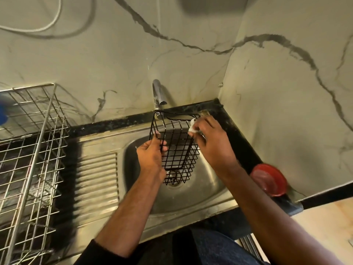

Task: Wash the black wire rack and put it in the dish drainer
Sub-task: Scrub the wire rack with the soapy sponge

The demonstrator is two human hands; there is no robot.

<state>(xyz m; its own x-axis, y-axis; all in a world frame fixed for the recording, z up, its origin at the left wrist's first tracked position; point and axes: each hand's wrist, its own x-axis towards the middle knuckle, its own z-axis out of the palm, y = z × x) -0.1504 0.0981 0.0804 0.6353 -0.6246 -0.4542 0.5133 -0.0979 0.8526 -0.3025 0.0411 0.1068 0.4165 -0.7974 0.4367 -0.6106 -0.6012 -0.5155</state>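
While left hand (150,155) fingers clamp black wire rack (176,146) at 9 o'clock rim, right hand (208,138) fingers pinch soapy scrubber (193,127); rack likely light, stiff, slippery

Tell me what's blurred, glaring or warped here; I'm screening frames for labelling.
Head view: the rack and both hands are fairly sharp; the drainer at left is motion-smeared, with a blurred blue shape behind it; the red dish is soft; glare streaks the sink's ribbed board; wide-angle lens bends the wall corner.
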